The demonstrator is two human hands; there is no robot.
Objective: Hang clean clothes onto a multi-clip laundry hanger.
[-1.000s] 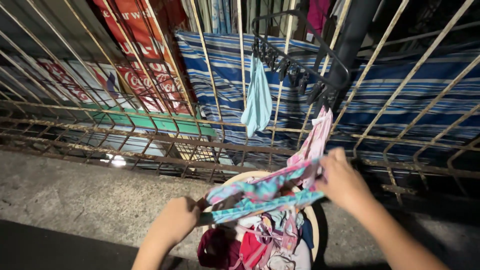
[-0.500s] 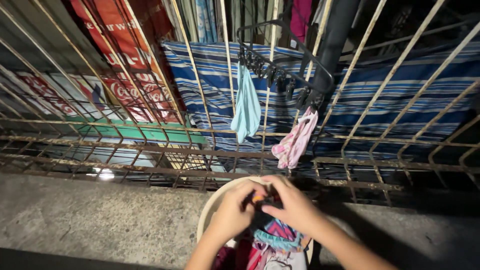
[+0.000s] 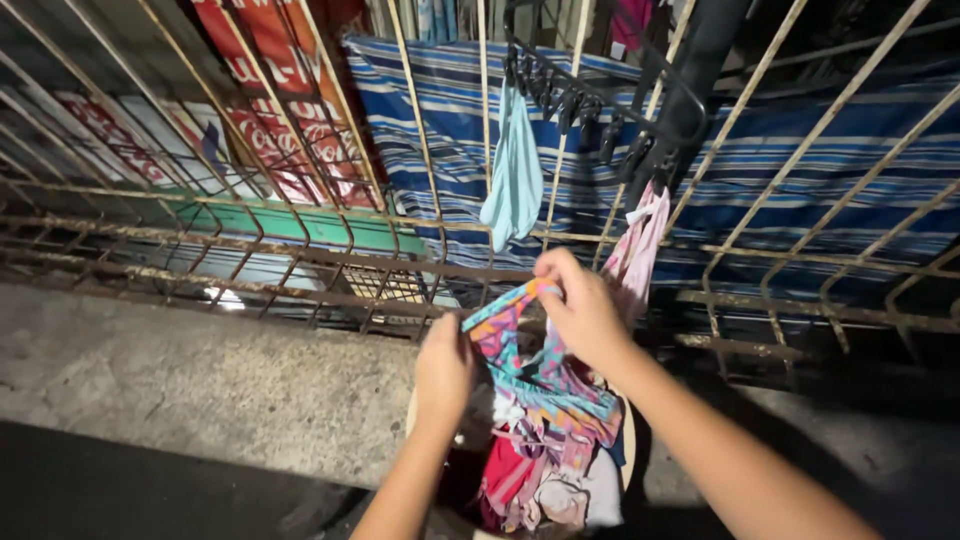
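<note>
The person is lifting a small multicoloured garment point(image 3: 520, 345) out of the laundry basin point(image 3: 628, 450), and both hands are gripping it. The fingers of the right hand point(image 3: 580, 310) are pinching the orange-edged top band of the garment, and the left hand point(image 3: 445, 365) is clenched around its lower left part, so the cloth is stretching between the two hands just above the pile of wet clothes point(image 3: 545, 470).

Above the fingers of the right hand, the black clip hanger point(image 3: 600, 95) is hanging on the metal grille point(image 3: 300, 250). Two pieces are already hanging from its clips: a light blue garment point(image 3: 515, 180) up and to the left of the fingers, and a pink patterned one point(image 3: 640, 250) just beside the right fingers (almost touching them, it seems).

So the hanging looks only begun. The garment in the hands is not yet clipped, several clips are looking free, and below the fingers the basin is still holding many pieces.
</note>
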